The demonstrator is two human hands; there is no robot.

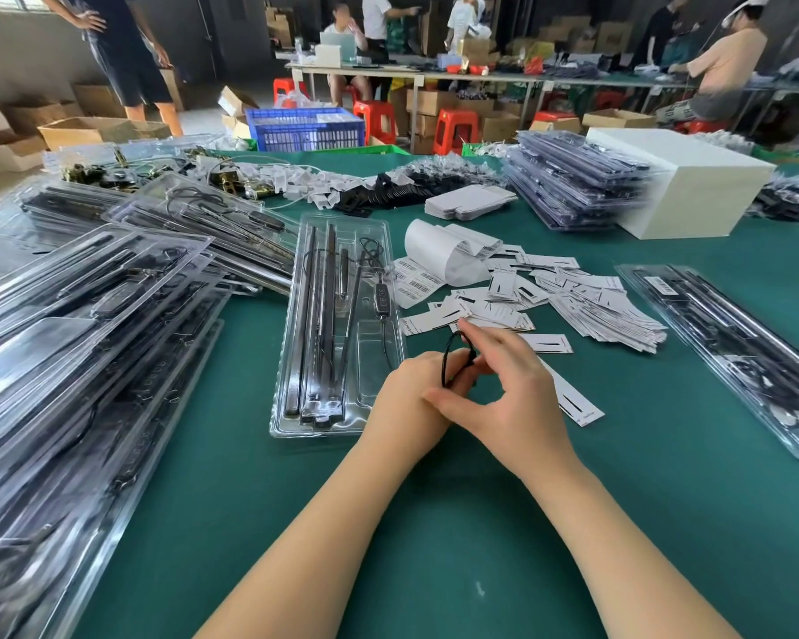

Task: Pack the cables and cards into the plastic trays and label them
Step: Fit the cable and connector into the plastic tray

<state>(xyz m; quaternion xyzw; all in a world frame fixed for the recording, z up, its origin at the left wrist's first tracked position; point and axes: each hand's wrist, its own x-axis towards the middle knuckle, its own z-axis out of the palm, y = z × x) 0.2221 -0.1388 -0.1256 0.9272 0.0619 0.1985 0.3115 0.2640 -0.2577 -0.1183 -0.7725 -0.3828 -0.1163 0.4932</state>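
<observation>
Already both my hands were bunched together over the green table (434, 523), just right of the open plastic tray (337, 325). My left hand (411, 398) and my right hand (503, 385) pinched a small loop of thin black cable (453, 362) between their fingertips, the right thumb laid across the back of the left. The cable ran left from the loop into the tray, up to the inline controller (381, 302) lying beside the dark bars (319, 325).

I judged the likeliest trouble was the loop springing open as I let go, since thin cable holds a coil poorly; it could then ride over the tray's wall and stop a lid seating. Pulling too hard toward me could also drag the controller from its pocket.

Just beyond my fingers lay a loose scatter of white printed cards (586, 297), and farther left a curled strip of barcode labels (425, 269). A careless sweep of my right wrist could have pushed cards off the heap. Filled trays (88, 315) sprawled on the left, near enough to snag.
</observation>
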